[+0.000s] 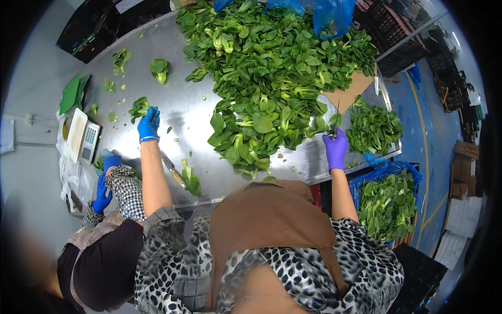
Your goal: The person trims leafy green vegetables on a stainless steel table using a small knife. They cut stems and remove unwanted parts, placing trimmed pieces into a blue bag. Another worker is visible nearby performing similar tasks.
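My left hand (149, 123), in a blue glove, reaches over the left side of the steel table (184, 129). A small bok choy head (139, 110) is at its fingertips, its pale stem end against the fingers. My right hand (336, 151), in a purple glove, grips a knife (338, 108) with its narrow blade pointing away from me. A green leaf lies against that blade. Between my hands spreads a large heap of bok choy (262, 98). A second knife (177, 176) with a wooden handle rests near the front edge, beside a loose bok choy (191, 178).
A co-worker's blue-gloved hands (102, 198) hold bagged greens at the left, near a weighing scale (89, 141). More bok choy (374, 129) piles at the table's right corner, by brown cardboard (349, 92). Below stands a blue-lined crate of greens (388, 208). Trimmings dot the table.
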{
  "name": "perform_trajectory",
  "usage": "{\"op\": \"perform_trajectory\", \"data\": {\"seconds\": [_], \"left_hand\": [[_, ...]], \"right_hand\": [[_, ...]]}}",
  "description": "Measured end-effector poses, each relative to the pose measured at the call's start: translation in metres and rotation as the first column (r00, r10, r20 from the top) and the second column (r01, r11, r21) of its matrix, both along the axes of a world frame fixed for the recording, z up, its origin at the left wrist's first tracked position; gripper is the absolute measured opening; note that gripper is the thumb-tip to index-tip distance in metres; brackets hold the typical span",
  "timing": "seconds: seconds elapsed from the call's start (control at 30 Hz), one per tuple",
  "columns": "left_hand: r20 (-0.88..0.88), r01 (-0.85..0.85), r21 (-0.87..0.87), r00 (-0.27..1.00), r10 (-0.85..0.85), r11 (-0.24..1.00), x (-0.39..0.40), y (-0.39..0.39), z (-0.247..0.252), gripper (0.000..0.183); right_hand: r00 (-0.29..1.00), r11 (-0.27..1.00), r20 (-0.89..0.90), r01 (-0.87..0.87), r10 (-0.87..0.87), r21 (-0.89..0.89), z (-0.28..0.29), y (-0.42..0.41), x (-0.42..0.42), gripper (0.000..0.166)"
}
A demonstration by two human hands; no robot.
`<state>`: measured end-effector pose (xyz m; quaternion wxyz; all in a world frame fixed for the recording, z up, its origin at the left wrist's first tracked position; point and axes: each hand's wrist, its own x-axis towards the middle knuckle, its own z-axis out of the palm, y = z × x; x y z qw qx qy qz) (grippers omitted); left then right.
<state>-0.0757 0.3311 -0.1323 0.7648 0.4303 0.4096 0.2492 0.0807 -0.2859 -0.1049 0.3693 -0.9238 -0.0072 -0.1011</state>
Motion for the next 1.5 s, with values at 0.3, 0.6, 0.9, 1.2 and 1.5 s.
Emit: {"op": "perform_trajectory", "data": {"seconds": [0.3,0.6,0.9,1.2,1.5], "left_hand": [[-0.341,0.144,0.842,0.889,0.306,0.521,-0.025,-0.110,-0.008,0.052],[-0.650,0.644,0.755,0.760,-0.013,-0.124,-0.117,-0.221,-0.014,0.037],[-0.420,0.400,0.907,0.883,0.212,0.129,-0.098,-0.159,0.009,0.031],[-0.529,0.524,0.847,0.820,-0.219,-0.088,0.048,-0.260,0.039,0.027],[-0.305,0.462,0.762,0.874,-0.377,0.454,0.053,-0.253,0.050,0.022]], "right_hand": [[0.998,0.996,-0.027,-0.059,0.061,0.065,0.023,0.013,-0.031,0.054],[0.943,0.916,-0.270,-0.077,0.195,0.393,0.020,0.054,-0.062,0.033],[0.907,0.844,-0.309,-0.086,0.286,0.529,0.026,0.086,-0.067,0.024],[0.839,0.793,-0.407,-0.048,0.361,0.607,0.049,0.104,-0.078,0.017],[0.827,0.749,-0.443,0.041,0.346,0.661,0.048,0.076,-0.085,0.019]]}}
